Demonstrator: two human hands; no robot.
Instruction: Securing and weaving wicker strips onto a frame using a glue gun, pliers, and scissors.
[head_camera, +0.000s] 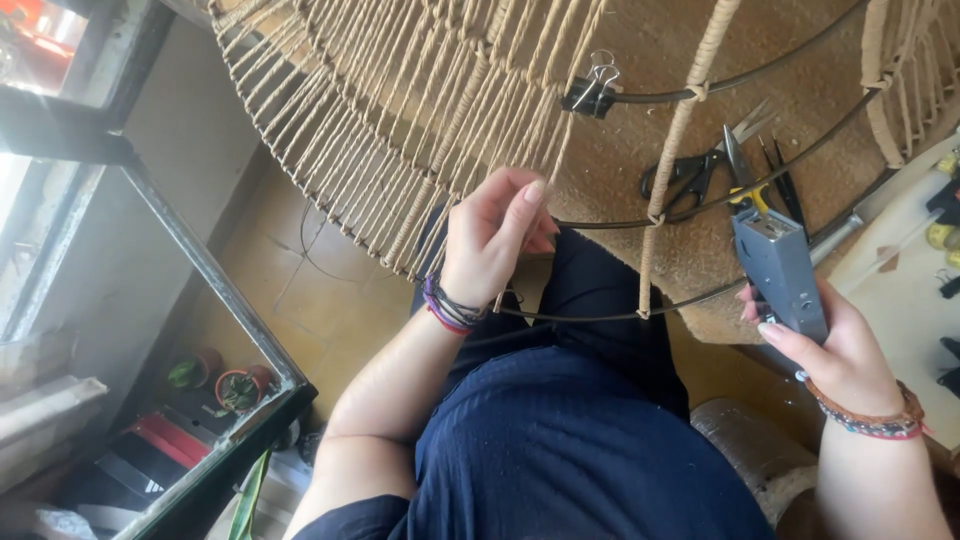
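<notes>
My left hand (495, 235) pinches the beige cords at the lower edge of a woven wire frame (420, 130), fingers closed on the strands where they meet a dark metal ring (590, 318). My right hand (840, 350) grips a grey metal staple gun (780, 265) held upright to the right of the frame, apart from the weave. A cord-wrapped spoke (675, 150) runs down across the dark rings between my two hands. A black binder clip (592, 92) clamps the weave's edge to an upper ring.
Black-handled scissors (690, 175) and yellow-handled pliers (750, 185) lie on the brown surface behind the frame. A pale worktop (900, 280) with small tools is at right. A glass-sided metal stand (200, 300) and potted plants (235, 385) are at lower left.
</notes>
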